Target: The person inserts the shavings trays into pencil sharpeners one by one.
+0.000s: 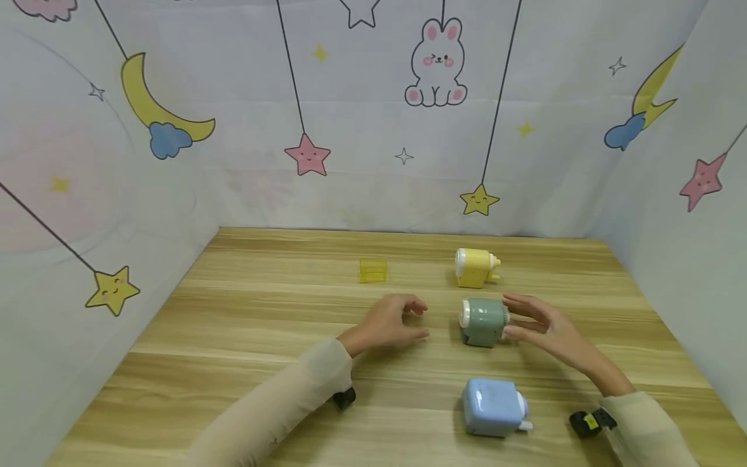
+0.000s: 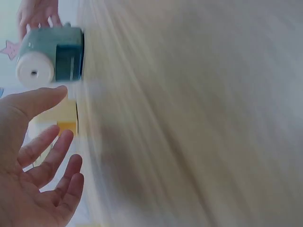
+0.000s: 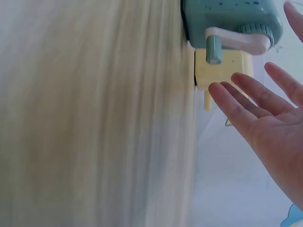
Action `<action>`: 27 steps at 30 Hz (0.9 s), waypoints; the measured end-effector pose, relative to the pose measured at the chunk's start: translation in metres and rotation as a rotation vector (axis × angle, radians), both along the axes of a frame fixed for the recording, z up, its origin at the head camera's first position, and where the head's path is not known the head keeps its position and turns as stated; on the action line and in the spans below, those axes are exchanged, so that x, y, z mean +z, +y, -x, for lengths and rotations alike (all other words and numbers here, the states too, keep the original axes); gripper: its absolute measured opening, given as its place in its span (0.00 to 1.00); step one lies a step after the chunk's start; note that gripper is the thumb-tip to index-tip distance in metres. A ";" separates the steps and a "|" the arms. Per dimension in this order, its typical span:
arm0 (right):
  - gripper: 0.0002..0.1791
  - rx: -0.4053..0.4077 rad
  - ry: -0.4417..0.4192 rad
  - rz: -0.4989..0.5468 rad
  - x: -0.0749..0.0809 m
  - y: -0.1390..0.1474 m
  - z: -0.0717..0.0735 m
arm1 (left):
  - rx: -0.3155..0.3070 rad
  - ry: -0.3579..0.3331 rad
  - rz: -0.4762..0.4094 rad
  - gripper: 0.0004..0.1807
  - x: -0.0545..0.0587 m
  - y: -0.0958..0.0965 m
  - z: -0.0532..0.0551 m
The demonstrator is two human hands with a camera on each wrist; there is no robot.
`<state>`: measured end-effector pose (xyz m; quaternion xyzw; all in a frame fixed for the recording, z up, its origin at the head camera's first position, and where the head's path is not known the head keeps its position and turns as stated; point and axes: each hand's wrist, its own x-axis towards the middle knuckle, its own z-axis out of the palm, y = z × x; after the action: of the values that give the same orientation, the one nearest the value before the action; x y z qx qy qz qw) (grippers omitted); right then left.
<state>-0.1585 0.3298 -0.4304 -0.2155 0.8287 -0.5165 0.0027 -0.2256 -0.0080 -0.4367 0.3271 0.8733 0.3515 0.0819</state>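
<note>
A green crank pencil sharpener [image 1: 484,322] stands on the wooden table, its round white front turned toward my left hand. My right hand [image 1: 545,327] is at its crank side, fingers extended and spread around that end in the head view. From the right wrist view, the white crank arm [image 3: 239,40] with its green knob shows above the fingertips. My left hand [image 1: 392,322] hovers left of the sharpener, fingers loosely bent and holding nothing. In the left wrist view a dark square recess [image 2: 69,62] shows beside the white pencil-hole disc [image 2: 35,69].
A yellow crank sharpener [image 1: 474,268] stands behind the green one, and a blue one [image 1: 493,407] stands nearer me. Left of the yellow one lies a small see-through yellow box [image 1: 373,270]. Printed cloth walls [image 1: 373,194] enclose the table at the back and sides.
</note>
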 end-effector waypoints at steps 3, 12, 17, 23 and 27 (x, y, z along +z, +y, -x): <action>0.30 -0.032 0.007 -0.025 -0.001 0.007 -0.001 | 0.028 0.026 0.016 0.20 0.001 -0.017 0.004; 0.27 -0.111 0.082 -0.131 -0.001 0.023 0.001 | 0.139 0.063 0.033 0.19 0.006 -0.068 0.018; 0.28 -0.140 0.112 -0.169 0.001 0.027 0.011 | 0.247 0.042 0.006 0.18 0.009 -0.087 0.026; 0.28 -0.147 0.120 -0.186 0.001 0.028 0.024 | 0.380 0.037 -0.049 0.21 0.007 -0.101 0.039; 0.29 -0.161 0.099 -0.184 0.000 0.028 0.033 | 0.417 0.006 -0.076 0.29 0.003 -0.105 0.049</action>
<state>-0.1919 0.3583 -0.4302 -0.1723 0.8864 -0.4256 -0.0598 -0.2742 -0.1133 -0.4335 0.1432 0.9085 0.3926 -0.0077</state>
